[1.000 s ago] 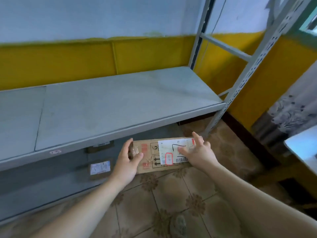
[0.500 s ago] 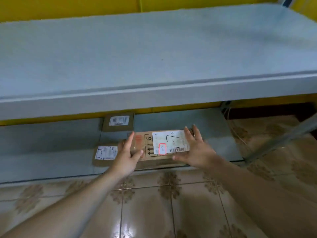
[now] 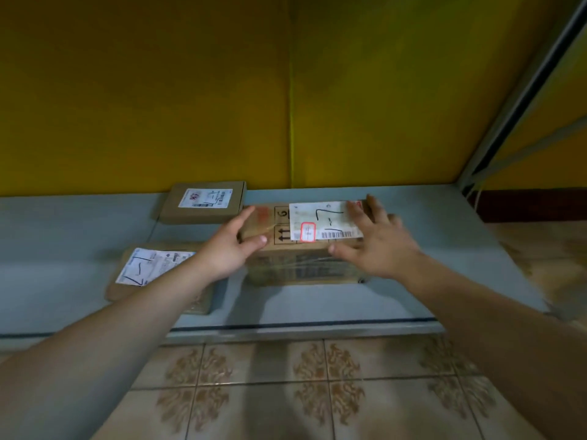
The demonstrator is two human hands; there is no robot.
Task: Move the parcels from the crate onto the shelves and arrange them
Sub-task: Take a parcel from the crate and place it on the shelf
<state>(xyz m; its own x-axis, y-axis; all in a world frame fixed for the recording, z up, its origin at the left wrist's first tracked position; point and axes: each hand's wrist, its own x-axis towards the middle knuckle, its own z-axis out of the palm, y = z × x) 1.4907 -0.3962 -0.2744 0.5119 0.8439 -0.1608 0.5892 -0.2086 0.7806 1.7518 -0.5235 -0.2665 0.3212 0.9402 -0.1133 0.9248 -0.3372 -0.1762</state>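
Placement looks like the step in hand: the box parcel (image 3: 301, 268) appears to rest on the bottom shelf (image 3: 438, 249), flanked by both hands. Left hand (image 3: 227, 250) lies against its left end, fingers nearly straight, thumb on the top edge. Right hand (image 3: 381, 246) spreads flat over the label. Beyond the left fingers sit a back parcel (image 3: 203, 203) and a near parcel (image 3: 149, 271). Next likely calls for squaring the box to them, then release.

One head-worn wide-angle view, low, facing forward and down, close to the bottom shelf (image 3: 428, 249)
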